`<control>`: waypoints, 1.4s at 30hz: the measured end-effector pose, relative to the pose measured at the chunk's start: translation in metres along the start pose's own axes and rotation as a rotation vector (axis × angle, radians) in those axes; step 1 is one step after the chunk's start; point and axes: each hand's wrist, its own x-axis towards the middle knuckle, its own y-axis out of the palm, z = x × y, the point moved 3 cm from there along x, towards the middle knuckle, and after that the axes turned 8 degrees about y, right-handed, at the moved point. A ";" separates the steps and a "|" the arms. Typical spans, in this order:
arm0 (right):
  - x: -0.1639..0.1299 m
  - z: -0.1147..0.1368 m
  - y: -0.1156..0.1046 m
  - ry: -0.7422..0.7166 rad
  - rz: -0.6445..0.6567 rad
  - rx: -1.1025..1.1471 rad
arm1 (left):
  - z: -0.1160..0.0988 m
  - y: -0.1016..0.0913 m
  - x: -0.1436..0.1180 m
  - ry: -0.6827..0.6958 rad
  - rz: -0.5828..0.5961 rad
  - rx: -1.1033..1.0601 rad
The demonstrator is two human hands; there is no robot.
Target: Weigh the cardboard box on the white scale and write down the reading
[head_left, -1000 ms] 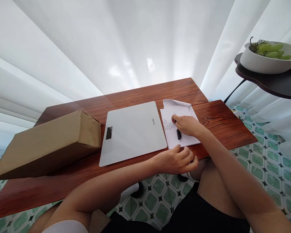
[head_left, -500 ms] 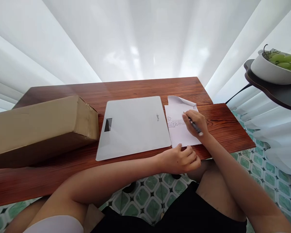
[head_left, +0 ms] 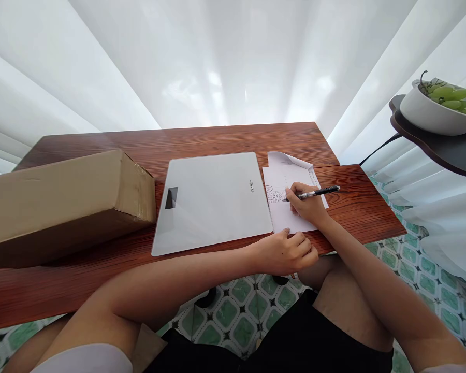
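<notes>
The right hand [head_left: 308, 207] is gripping a pen [head_left: 314, 193], its tip touching a sheet of paper [head_left: 285, 220] that is lying on a wooden table [head_left: 225, 135]. The left hand [head_left: 285, 253] is resting at the table's near edge, its thumb touching the sheet's corner. A white scale [head_left: 213, 202] is sitting just beside the paper, with a cardboard box [head_left: 62, 202] lying further left.

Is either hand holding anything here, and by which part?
The right hand holds a pen near its tip end, over the paper. The left hand holds nothing; it rests at the table edge.
</notes>
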 end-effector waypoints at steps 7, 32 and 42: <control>0.001 -0.005 0.003 0.044 0.075 0.016 | 0.001 0.000 0.000 0.000 0.008 -0.015; 0.002 -0.004 0.004 0.051 0.084 -0.007 | 0.000 0.005 -0.001 0.002 0.055 -0.053; 0.002 -0.005 0.005 0.036 0.074 -0.024 | 0.000 0.004 -0.002 -0.005 0.029 -0.042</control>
